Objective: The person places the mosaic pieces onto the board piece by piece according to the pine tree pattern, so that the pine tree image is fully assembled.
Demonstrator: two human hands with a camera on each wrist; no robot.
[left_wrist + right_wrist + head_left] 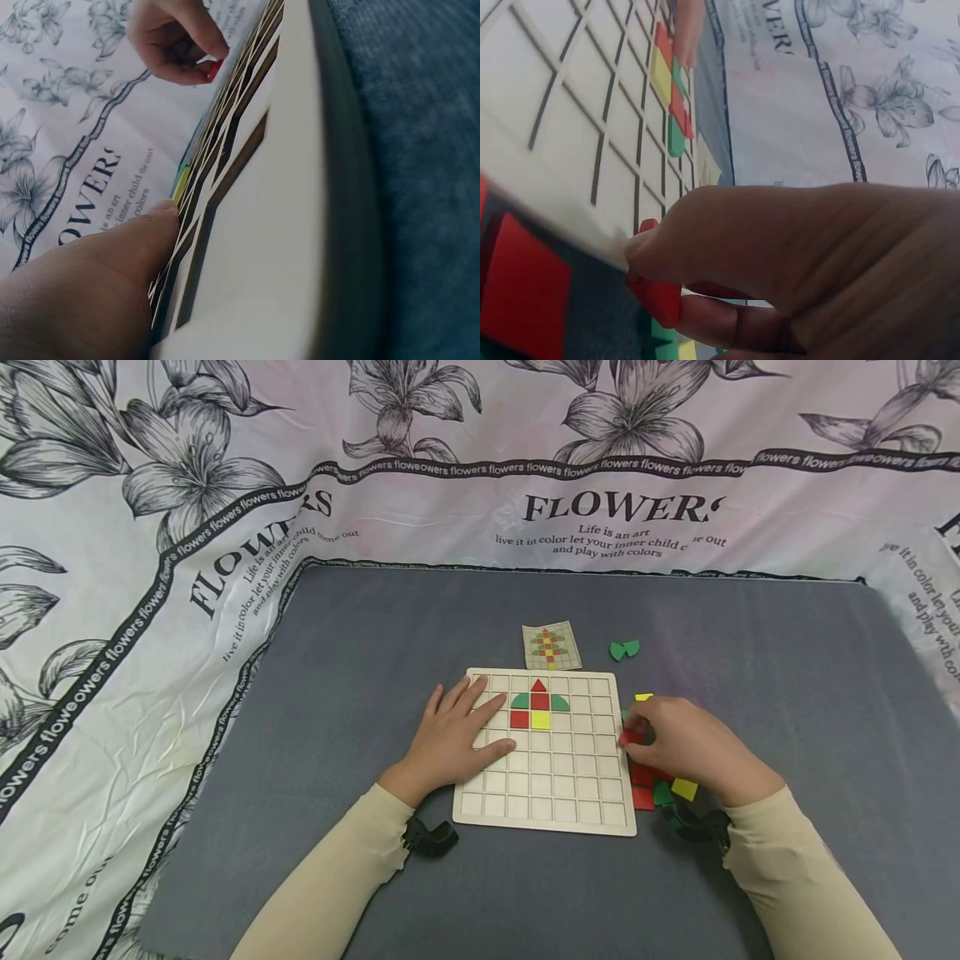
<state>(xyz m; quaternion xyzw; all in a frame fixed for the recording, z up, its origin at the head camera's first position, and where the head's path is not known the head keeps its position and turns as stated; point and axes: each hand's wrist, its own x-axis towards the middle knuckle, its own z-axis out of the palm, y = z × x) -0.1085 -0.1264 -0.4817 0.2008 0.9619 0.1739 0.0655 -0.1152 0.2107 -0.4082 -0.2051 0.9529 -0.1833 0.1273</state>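
Observation:
A pale gridded board (551,789) lies on the grey tabletop. My left hand (450,747) rests spread over its left side, the thumb touching the grid. Colored tiles sit in the upper cells: a red triangle (538,686) on top, a red square (540,702) between two green curved pieces (559,702), and below them a red square (520,719) beside a yellow square (540,720). At the board's right edge, my right hand (686,747) pinches a red tile (660,300) between thumb and fingers. Loose red tiles (526,289) lie under and beside that hand, partly hidden.
A small card (551,645) with a tree-like colored pattern lies at the board's far edge. Two green pieces (624,649) are to its right. Nearer, a yellow tile (685,789) and a green tile (662,792) lie by the right wrist. Flower-printed cloth (450,518) borders the tabletop.

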